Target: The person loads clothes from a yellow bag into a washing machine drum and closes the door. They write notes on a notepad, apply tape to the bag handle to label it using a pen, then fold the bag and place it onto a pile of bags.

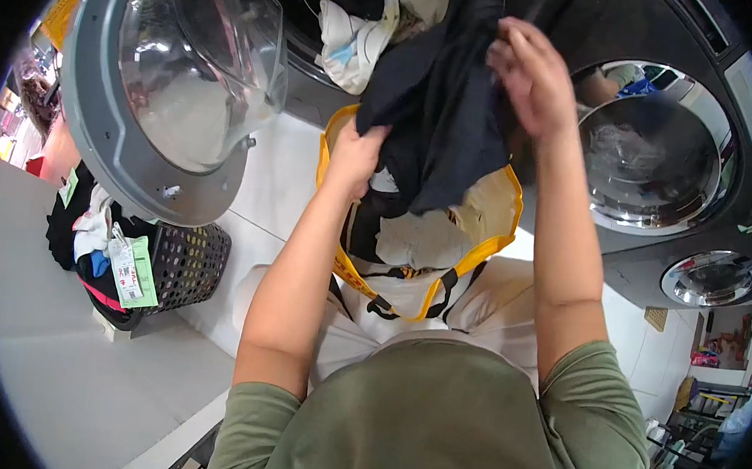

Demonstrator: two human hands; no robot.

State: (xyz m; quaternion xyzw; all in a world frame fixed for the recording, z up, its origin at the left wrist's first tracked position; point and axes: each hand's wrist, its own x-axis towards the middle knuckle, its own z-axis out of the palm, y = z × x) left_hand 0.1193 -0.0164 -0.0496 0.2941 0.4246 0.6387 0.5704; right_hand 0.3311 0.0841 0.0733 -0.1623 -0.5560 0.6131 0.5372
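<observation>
A dark navy garment hangs stretched between my hands, over the mouth of a yellow-edged bag standing between my knees. My left hand is closed on the garment's left edge. At its upper right edge, my right hand has its fingers curled against the cloth, slightly blurred. Inside the bag lie a light grey cloth and other dark clothes. Behind the garment, white laundry spills over the rim of an open washing machine drum, partly hidden by the dark cloth.
The washer's round glass door swings out on the left. Below it stands a dark perforated basket of clothes with green and white tags. Another front-loading machine is at right, its round door shut. White floor tiles lie around the bag.
</observation>
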